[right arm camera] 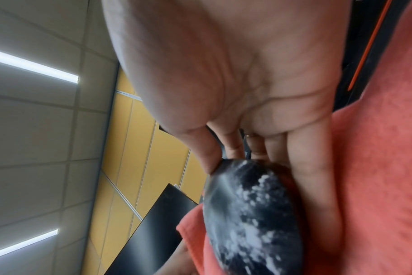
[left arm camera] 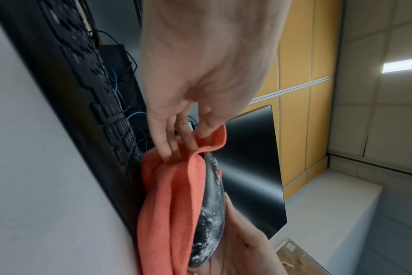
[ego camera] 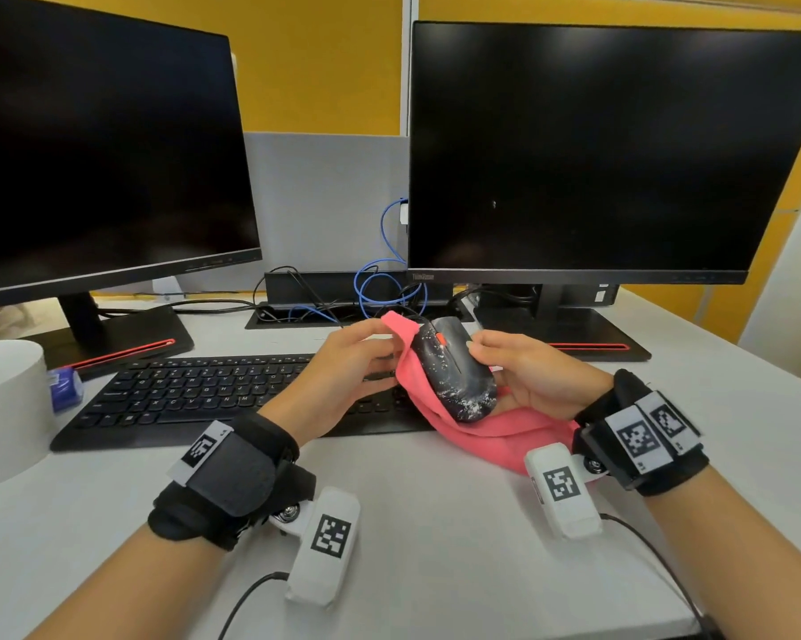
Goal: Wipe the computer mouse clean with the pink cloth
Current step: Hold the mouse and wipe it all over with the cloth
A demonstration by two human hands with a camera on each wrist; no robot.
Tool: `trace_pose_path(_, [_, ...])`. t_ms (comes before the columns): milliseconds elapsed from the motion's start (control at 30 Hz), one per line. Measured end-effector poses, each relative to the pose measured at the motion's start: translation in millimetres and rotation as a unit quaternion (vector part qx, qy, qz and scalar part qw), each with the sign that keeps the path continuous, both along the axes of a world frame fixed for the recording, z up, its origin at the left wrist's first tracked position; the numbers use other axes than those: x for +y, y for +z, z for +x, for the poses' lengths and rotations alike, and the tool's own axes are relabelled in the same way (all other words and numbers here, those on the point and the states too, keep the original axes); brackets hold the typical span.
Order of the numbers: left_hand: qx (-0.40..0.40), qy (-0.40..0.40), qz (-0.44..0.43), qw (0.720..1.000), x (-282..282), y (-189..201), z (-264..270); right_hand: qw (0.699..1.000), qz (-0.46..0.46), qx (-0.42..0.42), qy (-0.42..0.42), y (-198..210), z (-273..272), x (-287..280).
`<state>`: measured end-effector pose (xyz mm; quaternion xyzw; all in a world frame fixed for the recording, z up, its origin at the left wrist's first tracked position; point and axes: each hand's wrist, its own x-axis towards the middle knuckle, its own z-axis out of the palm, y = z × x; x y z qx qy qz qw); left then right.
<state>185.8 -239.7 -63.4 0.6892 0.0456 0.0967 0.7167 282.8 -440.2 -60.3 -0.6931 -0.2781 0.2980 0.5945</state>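
The mouse (ego camera: 454, 369) sits just right of the middle of the head view, lifted off the desk (ego camera: 435, 547) in front of the keyboard (ego camera: 214, 390). It looks light, hard and smooth-shelled, so probably a little slippery, and its black top is speckled with white residue, thickest toward the lower end. A grip by the two long sides seems the safest, leaving the dirty top bare for wiping.

The right hand (ego camera: 535, 378) does roughly that: the thumb presses the upper right edge, and in the right wrist view the fingers (right arm camera: 310, 186) run along under and beside the shell, curled around it.

The cloth (ego camera: 491, 436) is soft and limp and will drape and bunch readily; it is best gathered into a pad under the fingertips. It lies along the mouse's left side, touching it, and trails down beneath the right wrist toward the lower right. The left hand (ego camera: 343, 367) pinches its upper corner; in the left wrist view its fingers (left arm camera: 167, 145) are closed together on a fold at the frame's centre, beside the mouse rather than over its speckled top.
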Motion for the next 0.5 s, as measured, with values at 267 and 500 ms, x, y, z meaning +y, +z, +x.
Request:
trace_pose_path(267, [-0.002, -0.009, 0.043, 0.999, 7, -8, 0, 0.999, -0.025, -0.001, 0.03, -1, -3, -1])
trace_pose_path(500, [-0.001, -0.023, 0.078, 0.997, 1, -16, 3, 0.998, -0.044, -0.012, 0.05, -3, -6, 1])
